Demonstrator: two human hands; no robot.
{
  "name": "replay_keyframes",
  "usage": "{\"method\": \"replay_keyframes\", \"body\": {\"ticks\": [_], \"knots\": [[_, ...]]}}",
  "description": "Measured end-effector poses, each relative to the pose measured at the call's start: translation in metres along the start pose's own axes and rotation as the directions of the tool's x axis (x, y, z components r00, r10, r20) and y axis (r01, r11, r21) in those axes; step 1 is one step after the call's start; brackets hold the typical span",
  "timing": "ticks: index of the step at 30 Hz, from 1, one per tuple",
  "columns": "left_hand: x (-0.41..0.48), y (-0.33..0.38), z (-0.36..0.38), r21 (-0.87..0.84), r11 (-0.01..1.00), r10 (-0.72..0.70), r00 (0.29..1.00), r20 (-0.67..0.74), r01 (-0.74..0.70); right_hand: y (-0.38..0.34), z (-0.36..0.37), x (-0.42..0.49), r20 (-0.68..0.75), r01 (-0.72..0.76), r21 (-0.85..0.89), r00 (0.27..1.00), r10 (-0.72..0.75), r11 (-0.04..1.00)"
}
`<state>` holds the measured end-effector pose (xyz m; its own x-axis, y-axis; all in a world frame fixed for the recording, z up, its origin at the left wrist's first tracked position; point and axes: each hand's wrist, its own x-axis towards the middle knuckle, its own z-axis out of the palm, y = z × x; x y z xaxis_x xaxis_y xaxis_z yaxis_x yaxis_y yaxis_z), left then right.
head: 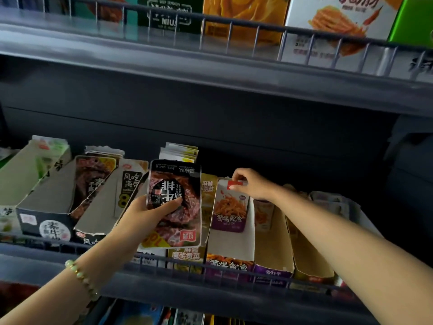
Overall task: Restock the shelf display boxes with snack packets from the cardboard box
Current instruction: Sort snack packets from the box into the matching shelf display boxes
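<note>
My left hand (150, 213) grips a dark steak-print snack packet (174, 202), held upside down in front of the middle shelf. My right hand (251, 184) pinches the top edge of a white and purple squid snack packet (230, 207) that stands in its purple display box (230, 249). Several open display boxes line the shelf: a black box (46, 214) with a similar steak packet at the left, then a kelp box (103, 214). The cardboard box is out of view.
A wire rail (210, 268) runs along the shelf's front edge. To the right stand nearly bare display boxes (309, 252). The upper shelf (210, 73) overhangs, carrying large snack cartons behind its own rail. More goods show on the shelf below.
</note>
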<state>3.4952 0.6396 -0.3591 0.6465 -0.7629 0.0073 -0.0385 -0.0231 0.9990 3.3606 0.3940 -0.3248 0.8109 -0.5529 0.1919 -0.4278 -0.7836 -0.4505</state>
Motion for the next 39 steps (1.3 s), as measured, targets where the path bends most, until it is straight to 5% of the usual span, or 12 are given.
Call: {"method": "replay_keyframes", "body": {"ticks": [8, 12, 15, 19, 22, 26, 30, 33, 36, 39], "knots": [[-0.006, 0.000, 0.011, -0.062, 0.998, -0.009, 1.000, 0.022, 0.010, 0.008, 0.014, -0.005, -0.209, -0.020, -0.073, 0.978, 0.004, 0.997], [-0.014, 0.002, 0.012, -0.116, 0.992, -0.043, 0.999, -0.003, 0.043, -0.024, 0.015, -0.027, -0.384, 0.085, 0.191, 0.923, -0.005, 0.978], [-0.023, 0.009, 0.012, -0.159, 0.987, -0.019, 1.000, 0.000, 0.019, -0.059, 0.026, -0.060, -0.188, 0.089, 0.526, 0.982, 0.013, 0.846], [-0.039, 0.022, 0.008, -0.220, 0.972, 0.085, 0.996, -0.010, -0.085, -0.094, 0.037, -0.092, 0.096, -0.113, 0.650, 0.993, 0.067, 0.752], [-0.049, 0.027, -0.004, -0.302, 0.937, 0.164, 0.984, -0.075, -0.179, -0.113, 0.041, -0.098, 0.266, -0.278, 0.808, 0.959, 0.099, 0.520], [-0.055, 0.032, -0.035, -0.306, 0.921, 0.215, 0.969, -0.121, -0.242, -0.139, 0.047, -0.092, 0.275, -0.294, 0.869, 0.956, 0.106, 0.397], [-0.050, 0.027, -0.095, -0.132, 0.949, 0.266, 0.953, -0.148, -0.285, -0.163, 0.037, -0.068, 0.143, -0.200, 0.912, 0.973, 0.179, 0.357], [-0.037, 0.011, -0.150, 0.258, 0.919, 0.352, 0.916, -0.195, -0.298, -0.182, 0.032, -0.042, -0.020, -0.089, 0.876, 0.975, 0.220, 0.474], [-0.018, -0.005, -0.192, 0.666, 0.685, 0.437, 0.898, -0.052, -0.295, -0.208, 0.030, -0.007, -0.121, -0.017, 0.827, 0.971, 0.208, 0.563], [-0.002, -0.021, -0.213, 0.818, 0.507, 0.427, 0.903, 0.036, -0.273, -0.240, 0.036, 0.035, -0.182, 0.016, 0.729, 0.968, 0.171, 0.685]]}}
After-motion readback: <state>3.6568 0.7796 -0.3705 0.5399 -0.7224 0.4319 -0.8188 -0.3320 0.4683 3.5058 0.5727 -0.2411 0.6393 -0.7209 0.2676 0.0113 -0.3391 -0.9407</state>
